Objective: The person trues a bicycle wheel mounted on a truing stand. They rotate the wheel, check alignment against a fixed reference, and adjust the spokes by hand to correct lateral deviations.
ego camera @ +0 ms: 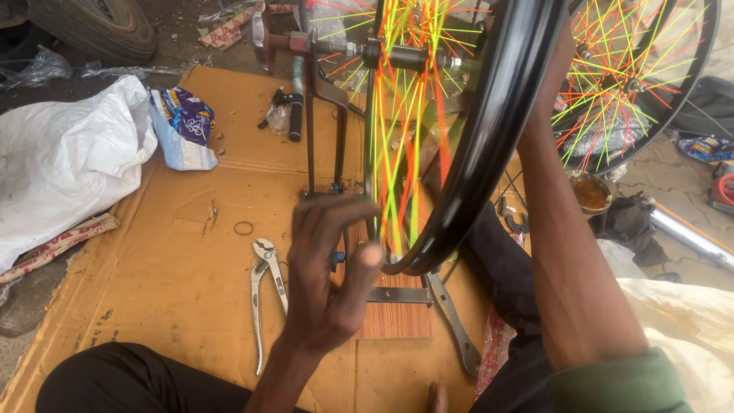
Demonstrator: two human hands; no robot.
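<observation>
A black bicycle wheel rim (489, 130), laced with neon yellow, green and orange spokes (397, 153), stands upright in a metal truing stand (321, 99) near the far edge of a sheet of brown cardboard (176, 283) spread on the ground. The left hand (325, 268) is at the bottom of the rim: the fingers are spread, the thumb and fingertips touching the spokes just above the rim's lowest point. The right arm (569, 260) reaches up behind the rim on its far side; its hand is hidden by the wheel, so how its fingers lie cannot be told.

The stand's base is a striped wooden board (394, 313) with a metal bracket across it, lying at the middle of the cardboard. One pair of silver pliers (264, 294) lies just left of the left hand, and one flat spanner (455, 321) lies to the right of the board. A small wire ring (243, 228) sits alone further left.

At the cardboard's far left corner lie a white sack (61, 153) and a blue-and-purple packet (183, 126). A second wheel (634, 84) with the same bright spokes stands beyond the right edge, with one small tin of brown grease (590, 193) below it. Part of one rubber tyre (92, 27) shows at the top left, on bare dirt.

The left half of the cardboard is mostly open; the right side is crowded by the person's legs and the wheels.
</observation>
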